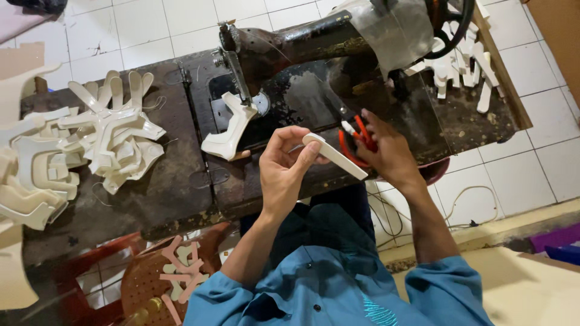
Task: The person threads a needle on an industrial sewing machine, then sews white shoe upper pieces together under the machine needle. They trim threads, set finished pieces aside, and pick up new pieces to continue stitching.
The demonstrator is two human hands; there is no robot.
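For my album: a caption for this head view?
Left hand holds a cream strip, right hand red snips, before a sewing machine.

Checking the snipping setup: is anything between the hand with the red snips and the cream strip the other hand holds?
Nothing visible. The left hand pinches the cream strip in the air above the sewing table; the right hand with the red snips is right against the strip's far side, with no thing between them.
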